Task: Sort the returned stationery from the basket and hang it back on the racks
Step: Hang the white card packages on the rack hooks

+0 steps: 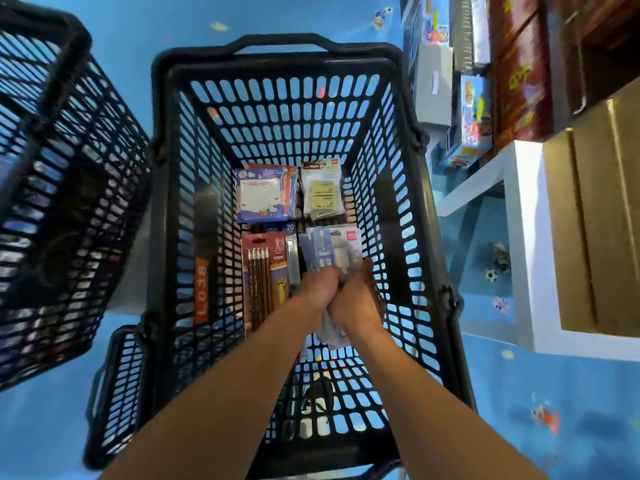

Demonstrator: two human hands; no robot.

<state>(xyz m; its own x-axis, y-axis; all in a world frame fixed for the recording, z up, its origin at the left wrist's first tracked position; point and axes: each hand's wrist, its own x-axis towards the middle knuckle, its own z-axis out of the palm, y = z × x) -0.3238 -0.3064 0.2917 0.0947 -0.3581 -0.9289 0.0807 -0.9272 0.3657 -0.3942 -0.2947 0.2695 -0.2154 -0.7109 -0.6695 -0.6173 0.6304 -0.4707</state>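
Left hand [317, 285], right hand [356, 301] grip pack [332, 245] beside basket [389, 216] wall.

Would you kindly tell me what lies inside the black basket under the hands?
Inside the basket lie a pencil pack, a blue-edged notepad pack, a clear bag of yellowish pieces and a blister pack gripped by the left hand and right hand, which hide its near end.

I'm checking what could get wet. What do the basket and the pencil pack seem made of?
Basket: probably moulded black plastic, slightly glossy; its slotted lattice walls are uniform and catch light. Pencil pack: seemingly printed red card, possibly under clear film; flat, with printed graphics.
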